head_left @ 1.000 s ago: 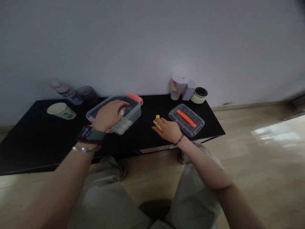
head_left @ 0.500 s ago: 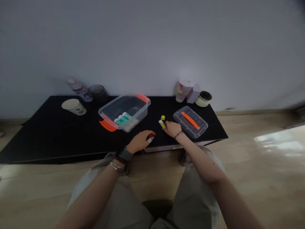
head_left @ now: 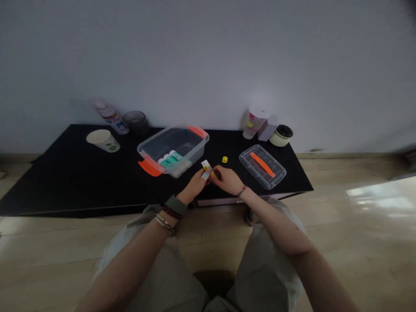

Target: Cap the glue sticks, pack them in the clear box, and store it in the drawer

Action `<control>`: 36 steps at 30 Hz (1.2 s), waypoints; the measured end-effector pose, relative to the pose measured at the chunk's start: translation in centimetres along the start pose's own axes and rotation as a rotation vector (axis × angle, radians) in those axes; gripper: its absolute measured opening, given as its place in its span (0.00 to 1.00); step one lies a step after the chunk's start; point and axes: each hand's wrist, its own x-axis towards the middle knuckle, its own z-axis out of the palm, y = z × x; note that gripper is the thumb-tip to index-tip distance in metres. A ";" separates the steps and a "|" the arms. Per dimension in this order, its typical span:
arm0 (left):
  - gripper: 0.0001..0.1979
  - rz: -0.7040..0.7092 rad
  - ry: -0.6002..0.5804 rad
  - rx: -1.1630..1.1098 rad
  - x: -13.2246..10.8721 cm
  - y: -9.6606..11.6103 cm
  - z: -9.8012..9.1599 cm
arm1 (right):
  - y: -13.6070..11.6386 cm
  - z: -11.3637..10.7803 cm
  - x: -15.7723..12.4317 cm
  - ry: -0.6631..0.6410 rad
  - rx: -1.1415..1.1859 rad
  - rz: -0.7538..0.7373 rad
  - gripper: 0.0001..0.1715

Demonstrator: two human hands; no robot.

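A yellow glue stick (head_left: 207, 167) with its cap off is held between both hands above the front of the low black table (head_left: 65, 182). My left hand (head_left: 195, 185) pinches it from the left, fingers closed. From the right, my right hand (head_left: 226, 180) grips its other end. Its small yellow cap (head_left: 224, 159) lies alone on the table just behind. A clear plastic box (head_left: 173, 149) with orange latches stands to the left, with several green-capped glue sticks (head_left: 167, 160) lying in it.
The box's clear lid (head_left: 262, 166) with an orange handle lies at the right. Against the wall stand a paper cup (head_left: 103, 140), a bottle (head_left: 110, 116), a dark jar (head_left: 135, 121), a lidded drink cup (head_left: 254, 122) and a cream pot (head_left: 281, 135). My knees are below.
My left hand left the clear box and came across to the glue stick. My right hand lifted the stick off the table; its yellow cap now lies apart.
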 end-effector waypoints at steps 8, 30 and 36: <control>0.18 -0.037 0.060 -0.149 -0.6 1.2 0.2 | 0.8 -2.7 1.2 0.133 -0.210 0.001 0.21; 0.17 -0.198 -0.059 -0.261 -1.0 1.8 0.6 | 6.5 0.2 4.8 -0.106 -0.338 0.247 0.23; 0.17 -0.185 -0.057 -0.234 -1.0 1.6 0.8 | 6.2 -0.2 5.0 -0.007 0.367 0.317 0.09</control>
